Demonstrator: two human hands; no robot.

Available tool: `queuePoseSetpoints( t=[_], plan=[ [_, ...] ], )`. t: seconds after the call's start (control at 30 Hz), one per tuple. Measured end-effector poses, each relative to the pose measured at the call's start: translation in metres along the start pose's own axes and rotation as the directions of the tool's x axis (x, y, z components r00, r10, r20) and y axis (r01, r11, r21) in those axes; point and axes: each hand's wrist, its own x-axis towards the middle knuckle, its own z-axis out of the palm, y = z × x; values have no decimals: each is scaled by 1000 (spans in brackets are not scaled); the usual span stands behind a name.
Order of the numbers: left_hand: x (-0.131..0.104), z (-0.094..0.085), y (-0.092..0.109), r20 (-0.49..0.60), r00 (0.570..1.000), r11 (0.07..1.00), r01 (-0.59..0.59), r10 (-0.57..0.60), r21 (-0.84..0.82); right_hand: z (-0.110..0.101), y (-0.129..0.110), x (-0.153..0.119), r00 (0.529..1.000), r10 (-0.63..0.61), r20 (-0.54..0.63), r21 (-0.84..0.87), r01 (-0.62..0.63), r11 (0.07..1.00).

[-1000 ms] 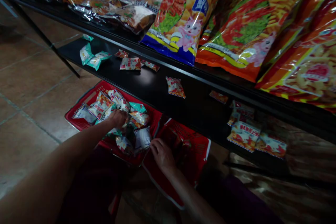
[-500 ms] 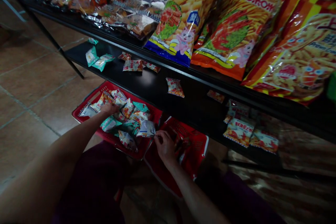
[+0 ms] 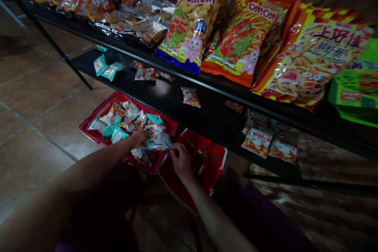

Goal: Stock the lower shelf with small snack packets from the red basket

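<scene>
Pinching a white packet [image 3: 162, 141], right fingers [image 3: 176, 148] closed, left fingers [image 3: 143, 135] amid other packets [image 3: 113, 115], grip unclear

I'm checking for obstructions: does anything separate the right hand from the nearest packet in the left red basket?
Nothing visible: the right hand is at the corner of the pale packet, by the rim of the left red basket.

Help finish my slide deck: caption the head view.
Left hand among snack packets in a red basket, right hand at a pale packet, beside a black shelf.
</scene>
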Motion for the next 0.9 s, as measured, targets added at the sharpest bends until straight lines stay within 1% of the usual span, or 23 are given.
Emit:
queuePoseSetpoints(
  t=[0.07,0.13,0.2,0.27,0.37,0.47,0.5,0.57,0.7,0.77,0.8,0.83,0.9],
  plan=[
    [-16,20,7,72,994,971,102,-88,-216,0,-1,-4,1000,-10,17,-1,10,1000],
    [-32,36,12,129,983,901,175,-134,-398,1,0,-9,999,-25,35,-2,25,1000],
    [-47,48,14,157,971,786,239,-182,-569,1,0,-13,998,-45,45,-3,45,999],
    [-60,57,13,169,959,667,279,-225,-691,1,2,-18,996,-73,47,0,73,997],
    [-75,66,13,155,958,551,266,-241,-791,2,4,-22,992,-115,46,5,115,993],
    [-80,70,15,102,957,429,216,-273,-877,2,5,-25,992,-118,40,6,118,993],
    [-80,70,17,83,954,404,200,-289,-893,2,5,-25,993,-109,37,8,108,994],
    [-78,70,20,50,950,396,175,-307,-901,2,4,-24,997,-75,32,18,74,997],
    [-74,68,27,2,959,402,121,-283,-908,-1,2,-20,999,42,12,105,-43,993],
    [-77,67,31,-17,966,401,91,-257,-912,-7,1,-17,985,171,23,233,-172,957],
    [-79,67,33,-22,971,397,76,-236,-915,-11,-1,-16,962,271,43,318,-271,909],
    [-82,68,35,-22,979,390,60,-202,-919,-16,-2,-14,922,378,78,401,-376,835],
    [-89,72,37,-16,994,375,26,-107,-927,-31,-5,-11,819,545,178,526,-548,651]
  ],
)
